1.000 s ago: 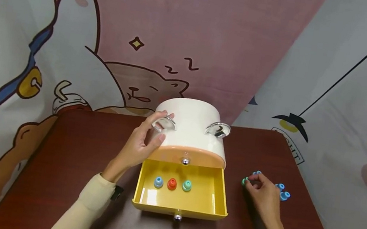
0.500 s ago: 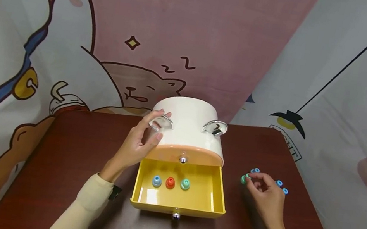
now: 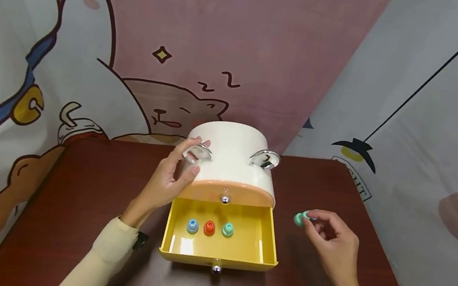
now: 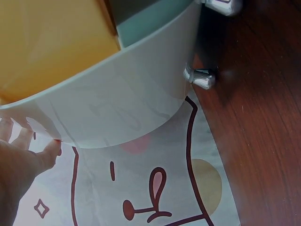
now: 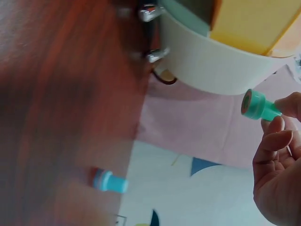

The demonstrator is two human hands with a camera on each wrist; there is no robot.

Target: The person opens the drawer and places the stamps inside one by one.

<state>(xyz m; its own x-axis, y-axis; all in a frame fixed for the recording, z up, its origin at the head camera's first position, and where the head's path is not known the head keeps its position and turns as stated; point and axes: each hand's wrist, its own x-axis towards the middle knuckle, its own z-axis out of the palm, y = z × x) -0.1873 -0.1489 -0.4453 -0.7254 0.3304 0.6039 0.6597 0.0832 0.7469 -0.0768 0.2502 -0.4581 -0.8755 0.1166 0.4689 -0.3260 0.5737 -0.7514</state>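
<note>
In the head view a white rounded drawer box (image 3: 227, 155) with silver ear-like handles stands on the table. Its lower yellow drawer (image 3: 244, 250) is pulled out and holds a blue stamp (image 3: 192, 226), a red stamp (image 3: 209, 228) and a green stamp (image 3: 227, 230), standing in a row. My left hand (image 3: 164, 180) rests against the box's left side, thumb and fingers around the left silver ear (image 3: 197, 154). To the right of the drawer, my right hand (image 3: 335, 243) pinches another green stamp (image 5: 256, 106) between thumb and fingertips, tilted sideways above the table.
A blue stamp (image 5: 110, 182) on the table shows in the right wrist view; my right hand hides most of that spot in the head view. An orange upper drawer (image 3: 226, 193) stays closed. Printed cloth (image 3: 277, 47) hangs behind the dark wooden table (image 3: 87, 211).
My right hand has lifted the green stamp from the table, and now covers the blue stamps visible earlier. The head view has shifted slightly. My left hand stays on the box.
</note>
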